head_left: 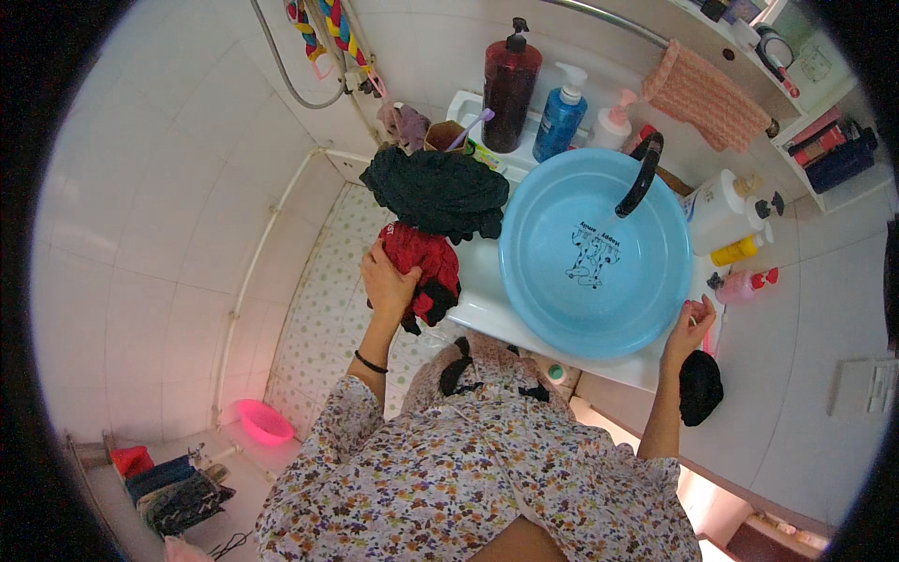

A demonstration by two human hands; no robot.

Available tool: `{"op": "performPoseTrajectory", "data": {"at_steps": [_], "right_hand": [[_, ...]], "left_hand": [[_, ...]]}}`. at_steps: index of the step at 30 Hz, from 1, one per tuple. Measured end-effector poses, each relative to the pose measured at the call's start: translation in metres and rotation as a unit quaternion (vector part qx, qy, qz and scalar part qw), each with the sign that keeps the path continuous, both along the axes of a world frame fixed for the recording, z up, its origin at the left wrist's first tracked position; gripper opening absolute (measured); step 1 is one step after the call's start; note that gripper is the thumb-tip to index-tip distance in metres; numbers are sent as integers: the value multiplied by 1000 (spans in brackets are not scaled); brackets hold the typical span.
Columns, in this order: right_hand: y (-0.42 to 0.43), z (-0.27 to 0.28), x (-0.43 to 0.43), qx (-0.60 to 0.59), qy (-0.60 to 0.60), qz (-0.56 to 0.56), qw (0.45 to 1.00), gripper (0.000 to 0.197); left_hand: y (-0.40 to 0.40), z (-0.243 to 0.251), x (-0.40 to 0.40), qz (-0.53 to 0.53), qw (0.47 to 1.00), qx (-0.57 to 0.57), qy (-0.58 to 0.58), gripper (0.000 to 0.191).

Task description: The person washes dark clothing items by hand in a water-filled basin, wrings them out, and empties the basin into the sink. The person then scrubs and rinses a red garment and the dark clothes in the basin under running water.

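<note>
A light blue plastic basin [548, 281] with a printed animal picture on its bottom rests on the white washbasin counter [481, 309], below a black faucet [640, 184]. My left hand [388, 278] holds a red cloth garment [428, 256] with black parts at the counter's left end. Dark green-black cloth [435, 190] lies bunched just beyond it. At the basin's lower right rim is my right hand [690, 329], fingers bent and apart, holding nothing visible; whether it touches the rim I cannot tell. Near that wrist is a black bunched cloth [700, 388].
Behind the basin stand a dark red pump bottle [511, 95], a blue pump bottle [560, 123] and a cup [442, 135] with a toothbrush. More bottles [718, 211] line the right side. An orange towel [706, 98] hangs above. A pink basin [265, 422] sits low at left.
</note>
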State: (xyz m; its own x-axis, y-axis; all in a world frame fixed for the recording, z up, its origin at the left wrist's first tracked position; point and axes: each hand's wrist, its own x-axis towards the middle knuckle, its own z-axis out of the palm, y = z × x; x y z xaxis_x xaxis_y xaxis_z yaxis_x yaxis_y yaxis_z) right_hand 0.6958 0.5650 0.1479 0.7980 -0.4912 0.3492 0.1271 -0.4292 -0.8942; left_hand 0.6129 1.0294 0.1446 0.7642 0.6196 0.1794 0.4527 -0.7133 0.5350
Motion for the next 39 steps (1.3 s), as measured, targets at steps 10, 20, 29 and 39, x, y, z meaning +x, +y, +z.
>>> {"op": "performPoseTrajectory", "data": {"at_steps": [10, 20, 29, 39], "right_hand": [[184, 51, -44, 150, 219, 580, 770, 98], [123, 35, 24, 495, 205, 314, 784, 42], [184, 1, 72, 0, 137, 131, 982, 43], [215, 5, 101, 30, 63, 147, 987, 45]], "left_hand": [[-55, 113, -20, -192, 818, -502, -206, 42], [-151, 59, 114, -191, 462, -862, 89, 39], [-181, -29, 210, -271, 541, -793, 64, 35], [-118, -90, 309, -412, 505, -729, 208, 53]]}}
